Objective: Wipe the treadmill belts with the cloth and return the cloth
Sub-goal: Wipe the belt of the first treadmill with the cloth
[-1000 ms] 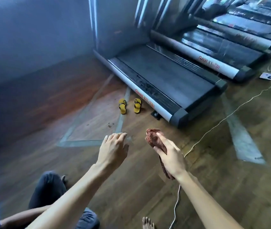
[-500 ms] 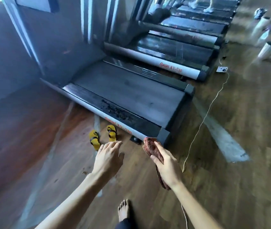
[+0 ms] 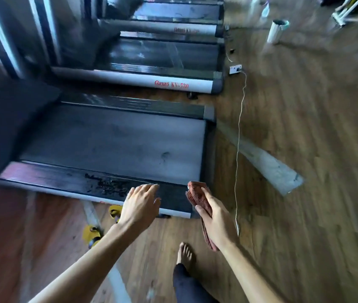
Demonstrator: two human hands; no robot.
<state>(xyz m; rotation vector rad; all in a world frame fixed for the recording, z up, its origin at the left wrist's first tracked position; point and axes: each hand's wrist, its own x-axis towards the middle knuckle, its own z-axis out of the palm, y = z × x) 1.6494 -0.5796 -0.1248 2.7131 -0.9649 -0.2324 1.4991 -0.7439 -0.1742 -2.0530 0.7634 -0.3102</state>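
My right hand [image 3: 216,219] grips a reddish-brown cloth [image 3: 196,193], folded, its end hanging below my palm. It hovers just past the rear corner of the nearest treadmill. That treadmill's dark grey belt [image 3: 112,145] lies ahead, dusty, with a smudge near its rear end. My left hand [image 3: 139,206] is held out empty with relaxed fingers, above the treadmill's near side rail [image 3: 86,182]. A second treadmill belt [image 3: 162,54] lies beyond, and a third further back.
Yellow sandals [image 3: 91,234] lie on the wooden floor left of my arm. My bare foot [image 3: 186,255] stands below. A white cable [image 3: 238,149] runs along the floor to a socket box [image 3: 235,69]. A white cylinder [image 3: 276,31] and metal equipment stand at the far right.
I have stepped closer to the nearest treadmill and the view has swung right. Both hands now reach its rear end; the cloth stays in my right hand.
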